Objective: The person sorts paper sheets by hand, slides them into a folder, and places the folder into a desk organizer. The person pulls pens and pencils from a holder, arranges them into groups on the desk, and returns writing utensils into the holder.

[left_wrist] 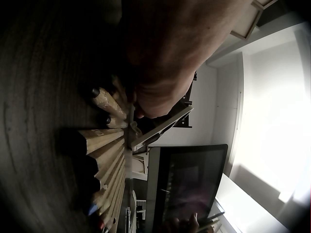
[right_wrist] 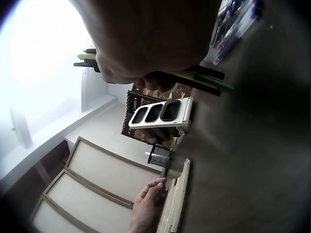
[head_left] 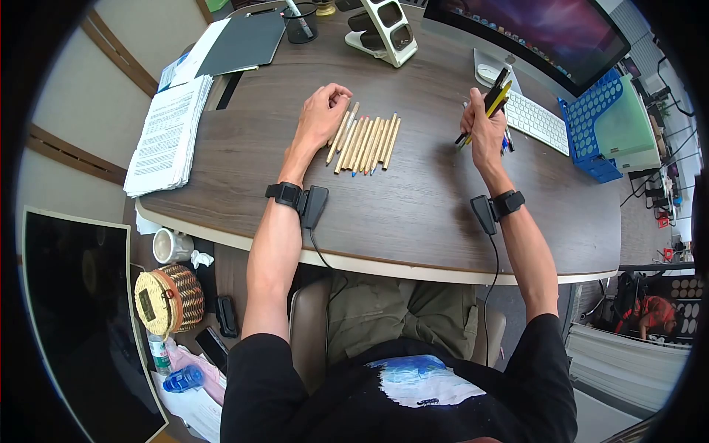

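Wooden pencils lie side by side in a row on the desk, their dark ends large in the left wrist view. At the row's left end, my left hand rests with loosely curled fingers close to the far ends of the leftmost pencils; whether it touches one is unclear. My right hand grips a bundle of black and yellow pens, which stick out on both sides of the fist in the right wrist view. More pens, blue and clear, lie on the desk beside that hand, partly hidden by it overhead.
Stacked papers and a dark folder lie on the left. A pen cup and a white stand are at the back. On the right are a keyboard, a monitor and a blue rack.
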Demonstrator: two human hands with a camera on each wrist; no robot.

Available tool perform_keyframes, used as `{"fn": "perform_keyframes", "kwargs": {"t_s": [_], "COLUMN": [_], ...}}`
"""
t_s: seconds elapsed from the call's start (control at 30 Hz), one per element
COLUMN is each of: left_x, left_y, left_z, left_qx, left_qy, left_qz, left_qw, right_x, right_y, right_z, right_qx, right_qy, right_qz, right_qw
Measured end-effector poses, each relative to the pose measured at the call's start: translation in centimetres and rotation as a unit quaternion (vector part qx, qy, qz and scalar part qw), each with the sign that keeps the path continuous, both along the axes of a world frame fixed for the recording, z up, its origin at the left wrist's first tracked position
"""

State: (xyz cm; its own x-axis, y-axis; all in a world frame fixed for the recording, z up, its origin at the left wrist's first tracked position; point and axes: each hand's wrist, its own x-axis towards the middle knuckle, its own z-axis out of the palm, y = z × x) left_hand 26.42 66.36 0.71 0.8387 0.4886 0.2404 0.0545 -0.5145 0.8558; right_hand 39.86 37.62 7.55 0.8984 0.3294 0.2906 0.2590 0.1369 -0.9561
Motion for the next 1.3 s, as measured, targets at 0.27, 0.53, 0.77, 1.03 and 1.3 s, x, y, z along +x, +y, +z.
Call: {"fn": "perform_keyframes", "kwargs": {"t_s": [0.27, 0.53, 0.77, 1.03, 1.3], "left_x": [-0.1, -0.1, -0.1, 0.0, -0.3], "left_y": [-0.1, -0.1, -0.1, -0.1, -0.2], "left_z": [0.3, 0.3, 0.3, 0.2, 0.5], "left_qx": [-0.007, -0.01, -0.005, -0.011, -0.02], "left_qy": [0.009, 0.011, 0.009, -0.001, -0.007], "left_qz": [-0.002, -0.002, -0.001, 0.001, -0.006], "left_qw": [1.0, 1.0, 1.0, 1.0, 1.0], "right_x": [-0.2, 0.1, 0.2, 1.2, 7.3], "right_y": [-0.1, -0.5, -0.5, 1.2, 4.7], "right_z": [-1.4, -3.6, -4.3, -0.6, 4.7], "right_qx": [-0.055, -0.083, -0.141, -0.204, -0.485], "right_qy": [-0.034, -0.012, -0.002, 0.035, -0.1], "right_qz": [-0.003, 0.001, 0.009, 0.016, 0.011], "right_qw": [0.998, 0.996, 0.99, 0.978, 0.869]}}
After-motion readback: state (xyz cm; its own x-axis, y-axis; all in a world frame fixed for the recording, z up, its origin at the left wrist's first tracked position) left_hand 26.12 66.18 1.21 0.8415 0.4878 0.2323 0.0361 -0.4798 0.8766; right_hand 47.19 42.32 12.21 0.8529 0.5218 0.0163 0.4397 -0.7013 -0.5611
